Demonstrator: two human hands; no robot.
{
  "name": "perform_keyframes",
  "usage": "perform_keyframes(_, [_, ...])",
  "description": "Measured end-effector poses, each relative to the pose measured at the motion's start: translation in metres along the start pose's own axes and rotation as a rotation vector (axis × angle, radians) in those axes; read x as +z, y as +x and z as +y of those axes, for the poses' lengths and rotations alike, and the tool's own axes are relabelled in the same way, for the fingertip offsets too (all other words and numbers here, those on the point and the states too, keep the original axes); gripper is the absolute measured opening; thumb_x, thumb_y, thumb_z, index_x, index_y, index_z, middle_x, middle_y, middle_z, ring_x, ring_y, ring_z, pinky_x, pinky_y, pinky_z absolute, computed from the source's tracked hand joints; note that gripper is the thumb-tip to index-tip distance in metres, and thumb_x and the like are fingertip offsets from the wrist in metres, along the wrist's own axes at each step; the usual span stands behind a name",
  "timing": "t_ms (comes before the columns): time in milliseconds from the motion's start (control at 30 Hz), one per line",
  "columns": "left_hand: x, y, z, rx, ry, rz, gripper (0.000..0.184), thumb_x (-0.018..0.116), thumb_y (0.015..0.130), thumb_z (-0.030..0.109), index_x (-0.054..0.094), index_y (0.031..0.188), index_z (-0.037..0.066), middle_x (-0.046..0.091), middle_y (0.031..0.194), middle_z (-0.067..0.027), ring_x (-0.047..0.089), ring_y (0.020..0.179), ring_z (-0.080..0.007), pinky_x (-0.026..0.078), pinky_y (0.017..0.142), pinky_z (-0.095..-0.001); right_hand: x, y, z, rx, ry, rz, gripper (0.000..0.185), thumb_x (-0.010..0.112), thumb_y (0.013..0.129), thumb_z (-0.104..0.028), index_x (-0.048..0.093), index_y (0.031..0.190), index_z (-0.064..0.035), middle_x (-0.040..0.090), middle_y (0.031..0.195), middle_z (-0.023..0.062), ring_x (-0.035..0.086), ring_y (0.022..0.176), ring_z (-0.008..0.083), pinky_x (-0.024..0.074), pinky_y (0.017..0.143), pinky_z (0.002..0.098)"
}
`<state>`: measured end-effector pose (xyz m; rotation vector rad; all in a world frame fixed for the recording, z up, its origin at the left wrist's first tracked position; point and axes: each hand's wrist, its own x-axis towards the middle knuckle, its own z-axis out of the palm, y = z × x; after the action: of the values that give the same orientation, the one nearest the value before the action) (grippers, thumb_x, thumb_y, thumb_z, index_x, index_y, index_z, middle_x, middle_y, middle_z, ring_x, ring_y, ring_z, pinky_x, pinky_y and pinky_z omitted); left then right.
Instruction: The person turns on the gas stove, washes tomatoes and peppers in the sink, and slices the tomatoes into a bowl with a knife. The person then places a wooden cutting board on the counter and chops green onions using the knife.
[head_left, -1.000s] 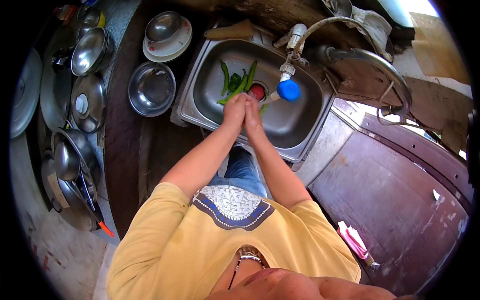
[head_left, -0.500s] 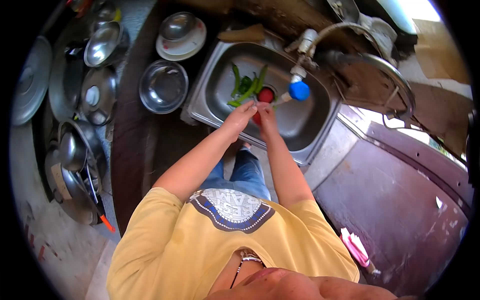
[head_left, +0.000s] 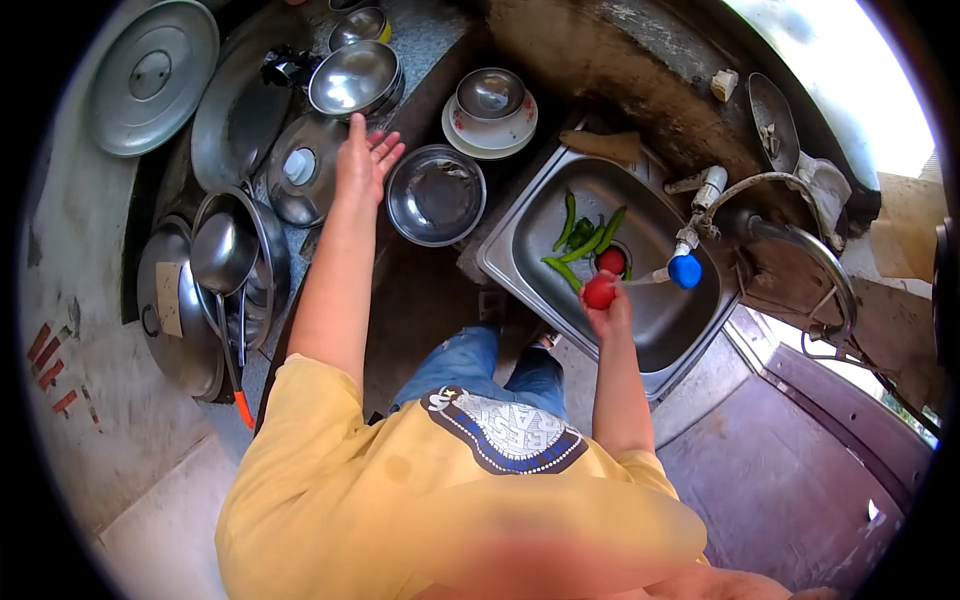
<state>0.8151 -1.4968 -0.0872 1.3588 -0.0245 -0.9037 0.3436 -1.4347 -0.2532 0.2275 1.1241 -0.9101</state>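
Observation:
In the head view my right hand [head_left: 613, 317] is over the near side of the steel sink [head_left: 497, 262], its fingers wrapped round a red tomato [head_left: 599, 290]. A second tomato [head_left: 610, 261] lies in the basin by the drain, beside several long green chillies [head_left: 606, 228] and a dark green pepper [head_left: 580, 235]. The tap's blue knob [head_left: 685, 271] is just right of the held tomato. My left hand [head_left: 367, 165] reaches out to the left, open with fingers spread and holding nothing. It is just below the stacked steel bowls [head_left: 354, 78] and left of a wide steel bowl [head_left: 437, 196].
A small steel bowl [head_left: 490, 93] sits on white plates [head_left: 460, 140] behind the wide bowl. On the left counter are a lid with a white knob [head_left: 295, 190], a saucepan [head_left: 224, 255] and a large round lid [head_left: 153, 75]. A curved metal pipe [head_left: 845, 270] stands right of the sink.
My hands, together over the sink before, are now apart. The left has swung out to the bowls; the right stays at the sink with the tomato. The view has shifted leftward.

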Motion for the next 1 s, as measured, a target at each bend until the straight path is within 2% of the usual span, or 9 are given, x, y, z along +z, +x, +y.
perform_keyframes(167, [-0.020,0.052,0.015,0.033,0.054,0.172,0.054,0.067,0.094,0.044,0.047,0.103,-0.005,0.050,0.093,-0.0125,0.064,0.081,-0.0281,0.062,0.075,-0.0482,-0.022,0.032,0.013,-0.107,-0.110,-0.245,0.032,0.065,0.096,-0.034,0.055,0.114,-0.0091,0.061,0.100,0.0109,0.060,0.079,0.0239,0.0508,0.059,0.0292])
perform_keyframes(233, [-0.019,0.042,0.022,0.122,0.098,0.059,0.049,0.066,0.094,0.044,0.046,0.091,0.000,0.049,0.081,-0.0080,0.062,0.070,-0.0228,0.061,0.072,-0.0437,-0.028,0.027,0.007,0.012,0.010,-0.260,0.039,0.067,0.095,-0.038,0.051,0.116,-0.0085,0.061,0.096,0.0110,0.059,0.074,0.0218,0.0445,0.049,0.0281])
perform_keyframes(300, [-0.008,0.035,0.018,0.116,0.047,0.210,0.042,0.062,0.098,0.042,0.047,0.085,0.005,0.050,0.077,-0.0049,0.056,0.061,-0.0181,0.057,0.063,-0.0369,-0.013,0.008,0.002,0.078,0.014,-0.263,0.043,0.069,0.091,-0.046,0.052,0.111,-0.0112,0.057,0.087,0.0078,0.057,0.070,0.0190,0.0404,0.046,0.0259])
perform_keyframes(433, [-0.015,0.004,-0.036,0.194,0.137,-0.056,0.018,0.054,0.101,0.024,0.052,0.093,0.008,0.052,0.076,-0.0024,0.053,0.064,-0.0134,0.048,0.056,-0.0317,0.012,-0.016,0.001,0.104,0.079,-0.251,0.055,0.059,0.092,-0.061,0.054,0.113,-0.0103,0.061,0.088,0.0107,0.058,0.071,0.0214,0.0445,0.053,0.0292])
perform_keyframes(567, [0.020,-0.108,-0.132,-0.194,0.326,-0.460,0.022,0.056,0.100,0.024,0.055,0.112,0.005,0.060,0.090,-0.0072,0.060,0.073,-0.0162,0.056,0.072,-0.0319,0.010,-0.013,0.012,0.101,0.069,-0.330,0.058,0.047,0.097,-0.063,0.056,0.115,-0.0086,0.064,0.099,0.0142,0.061,0.079,0.0246,0.0503,0.066,0.0344])
perform_keyframes(700, [0.053,-0.176,-0.205,-0.876,0.302,-0.521,0.069,0.064,0.094,0.051,0.043,0.141,0.005,0.045,0.141,-0.0199,0.054,0.125,-0.0331,0.048,0.101,-0.0508,0.032,-0.026,0.027,-0.097,-0.284,-0.280,0.059,0.040,0.102,-0.059,0.058,0.124,-0.0070,0.065,0.113,0.0143,0.065,0.094,0.0281,0.0517,0.084,0.0399])
perform_keyframes(800, [0.052,-0.163,-0.249,-0.927,0.241,-0.568,0.046,0.064,0.097,0.039,0.053,0.131,0.010,0.056,0.125,-0.0112,0.059,0.109,-0.0253,0.056,0.085,-0.0435,0.039,-0.033,0.021,-0.402,-0.929,-0.305,0.050,0.042,0.105,-0.044,0.057,0.128,-0.0033,0.064,0.122,0.0147,0.060,0.115,0.0325,0.0428,0.105,0.0447])
perform_keyframes(867, [0.054,-0.157,-0.260,-0.868,0.355,-0.495,0.031,0.064,0.097,0.030,0.059,0.121,0.011,0.059,0.112,-0.0086,0.059,0.099,-0.0207,0.058,0.073,-0.0371,0.001,0.018,0.010,-0.704,-1.355,-0.099,0.041,0.049,0.100,-0.033,0.058,0.128,-0.0036,0.062,0.126,0.0160,0.057,0.118,0.0349,0.0420,0.105,0.0462])
perform_keyframes(1000, [0.053,-0.150,-0.245,-0.893,0.351,-0.468,0.032,0.068,0.094,0.025,0.056,0.121,0.010,0.058,0.112,-0.0091,0.059,0.099,-0.0216,0.058,0.076,-0.0364,-0.044,0.105,-0.007,-1.098,-1.750,0.190,0.039,0.063,0.086,-0.015,0.060,0.123,-0.0028,0.061,0.124,0.0211,0.057,0.116,0.0393,0.0466,0.099,0.0484])
